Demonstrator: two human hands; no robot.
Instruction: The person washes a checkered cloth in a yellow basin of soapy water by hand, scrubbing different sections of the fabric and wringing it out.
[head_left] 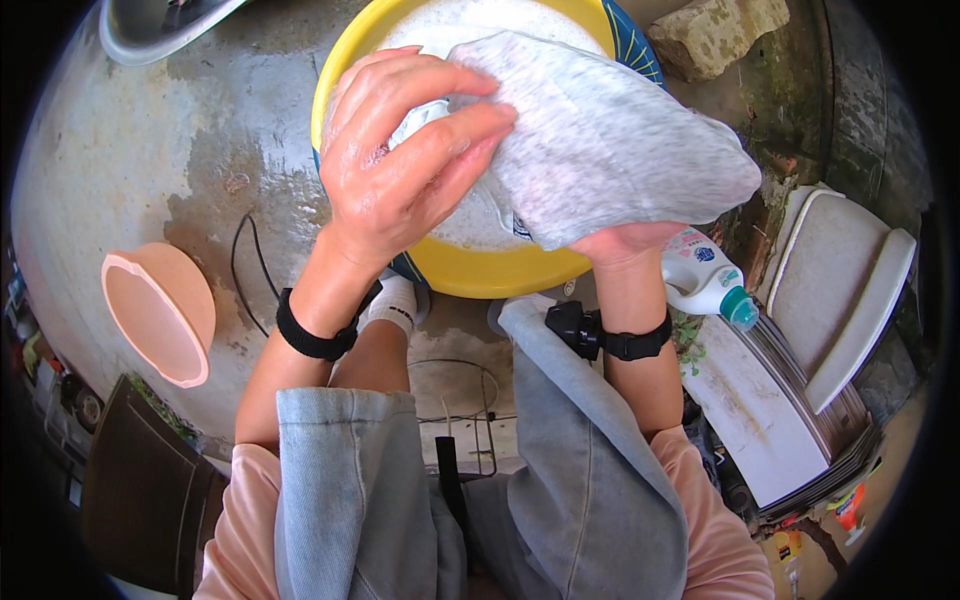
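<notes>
The grey mottled cloth (610, 140) is located at upper centre to upper right of the frame, above the yellow basin (500, 272) of suds (440, 40). Left hand (405, 150): fingers bent, gripping the cloth's left portion. Right hand (628, 243): positioned beneath the cloth's lower edge; fingers covered, grip state cannot be determined. A white bottle (695, 268) lies right of centre; a pink tub (160, 310) stands at left.

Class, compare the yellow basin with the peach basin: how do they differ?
Colour: the yellow basin has a blue patterned outside; the peach basin looks plain. Size: the yellow basin looks larger than the peach basin. State: the yellow basin holds foamy water; the peach basin shows no foam. Both are open basins.
</notes>
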